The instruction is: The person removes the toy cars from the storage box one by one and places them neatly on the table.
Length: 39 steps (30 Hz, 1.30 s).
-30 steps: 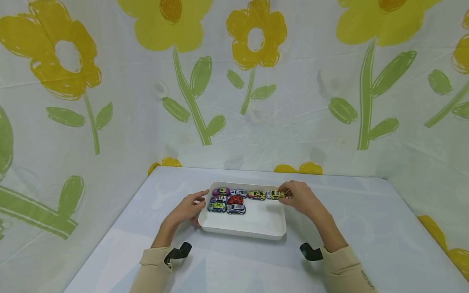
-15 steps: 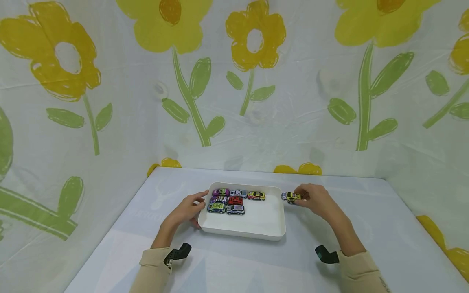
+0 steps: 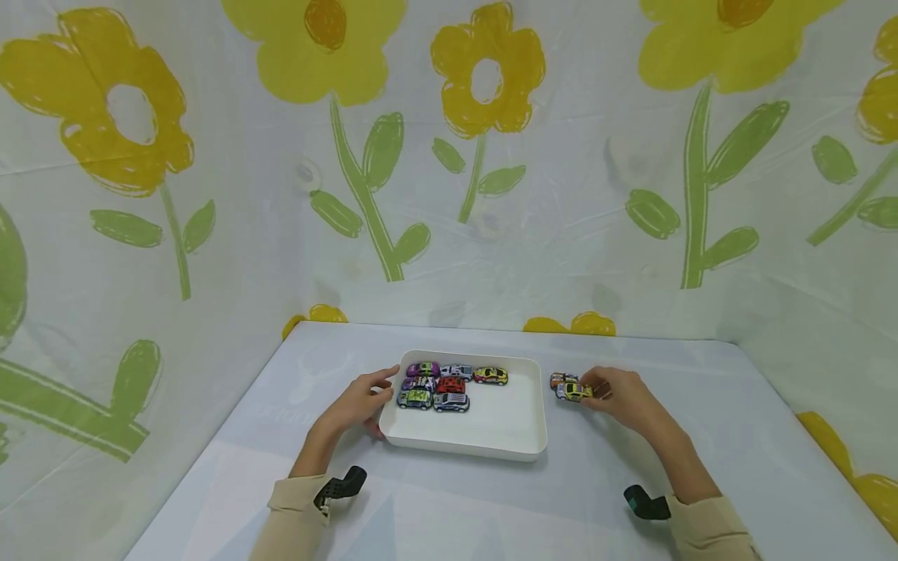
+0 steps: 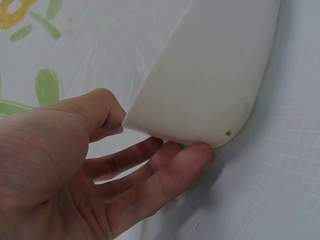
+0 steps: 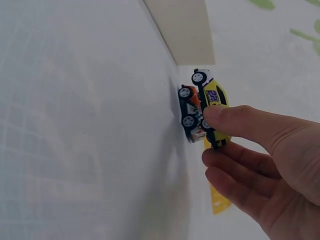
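My left hand holds the left end of a white tray. In the left wrist view, curled fingers touch the tray's outer wall, with another digit at the rim. Several small toy cars sit inside, mostly at the left, among them a red one and a yellow-red one. Right of the tray, my right hand pinches a yellow toy car between thumb and fingers. Close behind it stands an orange and white toy car on the table; I cannot tell whether the two touch.
The table has a pale cloth and lies under the tray and hands. A flower-printed curtain hangs behind and at both sides. A black wrist camera sticks out from the left sleeve, another from the right.
My right hand has lifted the yellow toy car out of the tray's back right corner and carried it right, over the table. The orange car has come into sight. The left hand stays put.
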Each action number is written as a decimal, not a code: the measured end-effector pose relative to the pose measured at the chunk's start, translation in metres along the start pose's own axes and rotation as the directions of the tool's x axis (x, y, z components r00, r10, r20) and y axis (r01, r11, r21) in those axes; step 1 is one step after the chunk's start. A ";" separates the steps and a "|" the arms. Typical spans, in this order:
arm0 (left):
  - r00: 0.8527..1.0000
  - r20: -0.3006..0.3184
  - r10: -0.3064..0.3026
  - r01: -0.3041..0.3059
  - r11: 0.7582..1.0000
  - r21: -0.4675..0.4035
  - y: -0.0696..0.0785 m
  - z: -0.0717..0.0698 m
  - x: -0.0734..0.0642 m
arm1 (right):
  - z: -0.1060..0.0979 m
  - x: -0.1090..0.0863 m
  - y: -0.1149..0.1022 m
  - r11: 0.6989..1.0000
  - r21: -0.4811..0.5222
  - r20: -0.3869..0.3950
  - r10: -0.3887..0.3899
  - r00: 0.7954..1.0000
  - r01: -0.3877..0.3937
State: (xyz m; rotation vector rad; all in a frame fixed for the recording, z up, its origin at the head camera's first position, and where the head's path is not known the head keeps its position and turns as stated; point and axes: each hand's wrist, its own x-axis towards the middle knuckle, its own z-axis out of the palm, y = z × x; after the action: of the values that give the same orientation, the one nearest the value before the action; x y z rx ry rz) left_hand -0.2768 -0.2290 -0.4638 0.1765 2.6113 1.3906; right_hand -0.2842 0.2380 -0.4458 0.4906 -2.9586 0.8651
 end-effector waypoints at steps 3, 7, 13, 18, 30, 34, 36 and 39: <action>1.000 0.004 0.001 -0.001 1.000 -0.003 0.000 0.000 0.000 | 0.003 -0.001 0.003 1.000 -0.001 0.008 0.012 1.000 -0.011; 1.000 0.007 0.010 -0.010 1.000 -0.002 0.000 0.000 0.000 | 0.007 -0.001 0.005 1.000 0.001 0.019 0.016 1.000 -0.016; 1.000 0.014 0.014 -0.014 1.000 0.002 0.000 -0.001 0.000 | 0.011 0.000 0.003 0.999 -0.005 0.027 0.035 0.999 -0.035; 1.000 0.006 0.009 -0.009 1.000 0.000 0.001 0.000 0.000 | 0.015 0.001 0.003 0.998 0.001 0.025 0.055 0.998 -0.055; 1.000 0.002 0.014 -0.014 1.000 0.003 0.000 0.000 0.000 | 0.018 0.003 0.004 0.997 -0.023 0.014 0.078 0.997 -0.077; 1.000 0.004 0.011 -0.011 1.000 0.000 0.000 0.001 0.000 | 0.018 0.002 0.001 0.997 -0.018 0.016 0.079 0.997 -0.078; 1.000 0.001 0.010 -0.010 1.000 0.000 0.000 0.000 0.000 | 0.017 0.001 0.000 0.997 -0.010 0.019 0.078 0.997 -0.078; 1.000 0.003 0.008 -0.008 1.000 -0.001 0.000 0.000 0.000 | 0.016 0.001 -0.001 0.997 -0.004 0.021 0.075 0.997 -0.075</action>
State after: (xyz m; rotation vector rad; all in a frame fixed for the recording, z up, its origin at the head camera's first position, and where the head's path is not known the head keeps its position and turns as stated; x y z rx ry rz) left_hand -0.2767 -0.2291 -0.4639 0.1896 2.6103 1.3933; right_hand -0.2832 0.2281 -0.4588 0.3933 -3.0154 0.8662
